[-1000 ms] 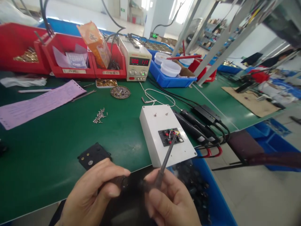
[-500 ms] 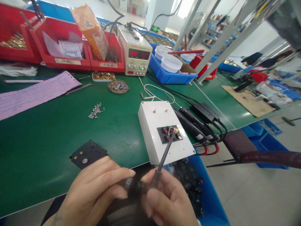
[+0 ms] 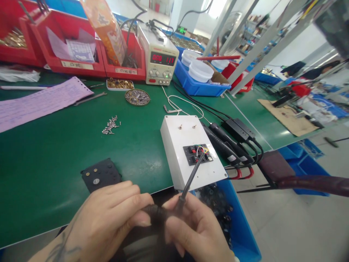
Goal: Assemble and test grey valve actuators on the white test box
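Low in the view, my left hand point(image 3: 111, 214) is closed, thumb and fingers pinching one end of a black cylindrical cable connector point(image 3: 155, 211). My right hand point(image 3: 196, 227) grips the connector's other side, where a black cable point(image 3: 191, 178) comes out. That cable runs up to the spring terminal block point(image 3: 200, 154) on a white box point(image 3: 178, 143), where thin coloured wires go in. Fingers and blur hide much of the connector. Just beyond my left hand, a flat black plate point(image 3: 102, 174) with brass inserts lies on the green bench point(image 3: 141, 145).
Loose screws point(image 3: 110, 125), a round dish of small metal parts point(image 3: 137, 97) and a tray of brass pieces point(image 3: 120, 84) lie further back. A power supply point(image 3: 159, 54) stands behind them. Black electric screwdrivers point(image 3: 222, 145) lie right of the box. Below the edge is a blue bin point(image 3: 244, 225).
The connector's ridged end in my left hand has come against the part in my right hand, closing the small gap between them. The view has shifted slightly.
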The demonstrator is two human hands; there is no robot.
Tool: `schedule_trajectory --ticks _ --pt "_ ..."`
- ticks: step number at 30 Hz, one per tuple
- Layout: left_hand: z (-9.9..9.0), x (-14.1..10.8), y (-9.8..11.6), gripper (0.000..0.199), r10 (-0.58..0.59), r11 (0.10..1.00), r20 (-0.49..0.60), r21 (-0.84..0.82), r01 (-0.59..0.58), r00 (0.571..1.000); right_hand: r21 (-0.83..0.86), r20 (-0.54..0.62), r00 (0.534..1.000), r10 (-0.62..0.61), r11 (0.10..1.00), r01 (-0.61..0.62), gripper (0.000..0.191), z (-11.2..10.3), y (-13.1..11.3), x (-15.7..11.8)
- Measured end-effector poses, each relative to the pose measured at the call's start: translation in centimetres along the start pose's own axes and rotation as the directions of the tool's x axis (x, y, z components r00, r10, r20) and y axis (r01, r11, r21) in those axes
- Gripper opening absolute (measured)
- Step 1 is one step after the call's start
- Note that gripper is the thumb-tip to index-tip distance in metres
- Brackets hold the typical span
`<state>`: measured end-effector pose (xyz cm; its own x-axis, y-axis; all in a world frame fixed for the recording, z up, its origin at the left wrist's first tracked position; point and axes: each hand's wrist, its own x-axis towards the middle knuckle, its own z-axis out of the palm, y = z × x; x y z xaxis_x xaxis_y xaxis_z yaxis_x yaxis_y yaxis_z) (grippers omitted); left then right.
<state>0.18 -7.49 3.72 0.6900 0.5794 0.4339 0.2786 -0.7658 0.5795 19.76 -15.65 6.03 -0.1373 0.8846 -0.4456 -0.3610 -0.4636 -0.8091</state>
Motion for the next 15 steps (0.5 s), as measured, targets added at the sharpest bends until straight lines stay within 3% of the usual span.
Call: schedule_trajectory --ticks 4,9,15 --pt "-0.4 0.7 -0.1 0.033 0.082 0.991 0.033 0.101 -0.085 0.996 -0.094 -0.041 0.999 -0.002 0.996 -0.002 0.031 -0.2 0.0 -0.2" --pt "-0.4 1.5 0.0 0.041 0.090 0.990 0.038 0.110 -0.094 0.995 -0.096 -0.083 0.996 -0.027 0.995 0.019 0.033 0.0 0.5 0.2" --pt "-0.2 1.3 0.2 0.042 0.084 0.987 0.014 0.138 -0.086 0.996 -0.002 -0.003 0.998 -0.065 0.998 0.065 0.039 -0.1 1.5 0.8"
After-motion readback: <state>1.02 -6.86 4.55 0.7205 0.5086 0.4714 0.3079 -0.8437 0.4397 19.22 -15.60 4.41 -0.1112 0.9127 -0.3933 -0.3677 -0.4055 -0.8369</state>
